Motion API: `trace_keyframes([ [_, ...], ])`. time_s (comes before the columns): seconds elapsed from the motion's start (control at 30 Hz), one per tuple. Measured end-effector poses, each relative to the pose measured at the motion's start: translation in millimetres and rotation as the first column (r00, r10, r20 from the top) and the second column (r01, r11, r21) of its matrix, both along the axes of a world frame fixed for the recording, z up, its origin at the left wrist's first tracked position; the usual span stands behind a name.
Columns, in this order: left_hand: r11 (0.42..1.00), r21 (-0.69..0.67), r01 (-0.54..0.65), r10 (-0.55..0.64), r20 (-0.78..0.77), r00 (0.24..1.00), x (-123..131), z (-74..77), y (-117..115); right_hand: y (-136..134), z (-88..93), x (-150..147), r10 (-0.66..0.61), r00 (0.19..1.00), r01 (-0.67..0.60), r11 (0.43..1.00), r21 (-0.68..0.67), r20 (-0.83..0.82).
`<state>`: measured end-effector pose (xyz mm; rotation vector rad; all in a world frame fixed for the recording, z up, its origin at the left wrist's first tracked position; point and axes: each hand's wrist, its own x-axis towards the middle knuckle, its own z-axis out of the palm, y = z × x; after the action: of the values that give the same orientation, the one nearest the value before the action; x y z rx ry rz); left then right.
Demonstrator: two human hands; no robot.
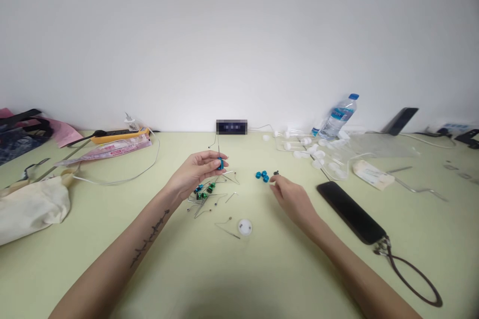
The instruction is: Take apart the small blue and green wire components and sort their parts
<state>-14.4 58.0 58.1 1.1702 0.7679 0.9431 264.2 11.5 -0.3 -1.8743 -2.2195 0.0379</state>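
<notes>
My left hand (204,168) pinches a shiny blue metal piece (220,163), with a thin metal rod standing up out of it. Below that hand lies a loose pile of bent thin metal rods (202,208), some fitted with green metal pieces (211,188) and a blue one (198,188). My right hand (294,198) hovers low over the table, fingers slightly apart and nothing visible in them. Just off its fingertips are several small blue metal pieces (264,174) and a small dark part (276,173). A round white disc (245,227) rests nearer to me, beside a single bent rod (227,230).
At right lie a black phone (352,212) with a strap, a water bottle (339,117) and a wire rack with white discs (295,142). A small dark display (231,127) stands by the wall. Left are a yellow power strip (119,135) and a cream cloth bag (33,207).
</notes>
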Motion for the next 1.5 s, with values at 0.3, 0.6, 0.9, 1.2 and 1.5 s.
trace_keyframes([
  [0.3, 1.0, -0.019, 0.004, -0.003, 0.054, 0.999, 1.9, -3.0, -0.8, 17.7, 4.8, -70.4, 0.437, 0.878, -0.403, 0.895, -0.19, 0.198],
  [0.6, 0.995, -0.095, 0.027, -0.017, 0.107, 0.994, 0.3, -7.4, 5.3, 30.0, -5.7, -80.4, 0.444, 0.831, -0.382, 0.894, -0.235, 0.337],
  [0.9, 0.991, -0.131, 0.016, -0.002, 0.105, 0.994, 5.7, -13.8, 6.9, 38.3, 11.3, -57.7, 0.52, 0.838, -0.484, 0.849, -0.213, 0.169],
  [1.2, 0.991, -0.13, 0.025, -0.005, 0.153, 0.988, 4.7, -17.3, 10.2, 25.8, 7.6, -64.7, 0.619, 0.767, -0.526, 0.758, -0.386, 0.169],
  [1.5, 0.99, -0.135, 0.037, -0.011, 0.186, 0.983, 5.1, -17.0, 8.8, 27.8, 4.7, -63.3, 0.698, 0.703, -0.608, 0.69, -0.393, 0.138],
])
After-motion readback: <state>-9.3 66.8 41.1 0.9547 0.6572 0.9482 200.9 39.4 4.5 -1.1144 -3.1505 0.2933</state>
